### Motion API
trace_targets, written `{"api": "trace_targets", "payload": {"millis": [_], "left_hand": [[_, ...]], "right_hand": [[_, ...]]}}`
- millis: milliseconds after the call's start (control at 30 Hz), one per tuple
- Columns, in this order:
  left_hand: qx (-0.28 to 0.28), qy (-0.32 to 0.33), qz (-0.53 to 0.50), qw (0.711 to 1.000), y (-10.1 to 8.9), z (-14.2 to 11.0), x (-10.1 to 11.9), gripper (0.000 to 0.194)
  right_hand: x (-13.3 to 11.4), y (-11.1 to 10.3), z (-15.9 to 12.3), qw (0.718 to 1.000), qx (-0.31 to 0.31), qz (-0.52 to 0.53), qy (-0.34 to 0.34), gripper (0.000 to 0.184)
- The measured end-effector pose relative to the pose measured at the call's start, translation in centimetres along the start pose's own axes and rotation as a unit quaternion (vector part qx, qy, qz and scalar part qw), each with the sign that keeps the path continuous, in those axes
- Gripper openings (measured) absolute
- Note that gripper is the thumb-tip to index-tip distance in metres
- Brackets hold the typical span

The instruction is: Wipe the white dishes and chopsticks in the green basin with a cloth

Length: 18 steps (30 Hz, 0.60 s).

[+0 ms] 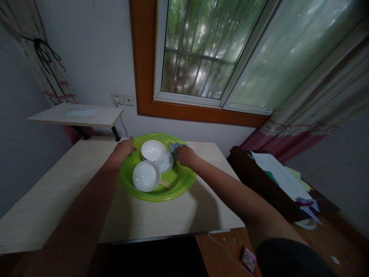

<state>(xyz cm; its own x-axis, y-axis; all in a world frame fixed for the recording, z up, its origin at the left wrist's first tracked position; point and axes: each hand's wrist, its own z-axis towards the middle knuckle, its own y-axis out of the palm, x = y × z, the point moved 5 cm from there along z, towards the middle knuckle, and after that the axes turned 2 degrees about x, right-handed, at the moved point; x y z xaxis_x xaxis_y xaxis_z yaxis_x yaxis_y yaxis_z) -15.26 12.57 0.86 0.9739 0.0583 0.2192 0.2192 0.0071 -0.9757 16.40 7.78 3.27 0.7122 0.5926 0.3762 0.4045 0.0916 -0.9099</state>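
Observation:
A round green tray (pixel 178 184) sits on a light wooden table (pixel 57 200). On it are a white bowl (pixel 146 176) at the front, another white bowl (pixel 153 150) stacked on a white saucer (pixel 167 164), and wooden chopsticks (pixel 165 184). My left hand (pixel 123 148) grips the tray's far left rim with curled fingers. Over the tray's right side, my right hand (pixel 186 155) is closed on a grey cloth (pixel 174 147).
A small side table (pixel 77 114) stands at the back left near a wall socket (pixel 122 99). A dark desk (pixel 259 181) with papers (pixel 279 173) is on the right. A window and curtains fill the wall behind. A small red item (pixel 248 259) lies on the floor.

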Motion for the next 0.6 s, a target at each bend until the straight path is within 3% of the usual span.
{"api": "trace_targets", "payload": {"millis": [67, 167, 400, 600], "left_hand": [[0.0, -0.001, 0.001, 1.0, 0.0, 0.0, 0.0, 0.063], [-0.002, -0.009, 0.001, 1.0, 0.0, 0.0, 0.0, 0.064], [0.008, -0.007, -0.028, 1.0, -0.3, -0.5, 0.2, 0.06], [0.005, -0.01, -0.027, 1.0, -0.1, -0.2, -0.1, 0.056]], "right_hand": [[0.1, 0.0, 0.1, 0.999, 0.042, -0.007, -0.013, 0.036], [0.4, 0.1, -0.6, 0.999, 0.052, -0.005, 0.0, 0.036], [0.3, -1.6, -5.2, 0.994, -0.048, 0.053, 0.086, 0.036], [0.5, -2.7, -8.3, 0.99, -0.041, 0.099, 0.092, 0.036]]}}
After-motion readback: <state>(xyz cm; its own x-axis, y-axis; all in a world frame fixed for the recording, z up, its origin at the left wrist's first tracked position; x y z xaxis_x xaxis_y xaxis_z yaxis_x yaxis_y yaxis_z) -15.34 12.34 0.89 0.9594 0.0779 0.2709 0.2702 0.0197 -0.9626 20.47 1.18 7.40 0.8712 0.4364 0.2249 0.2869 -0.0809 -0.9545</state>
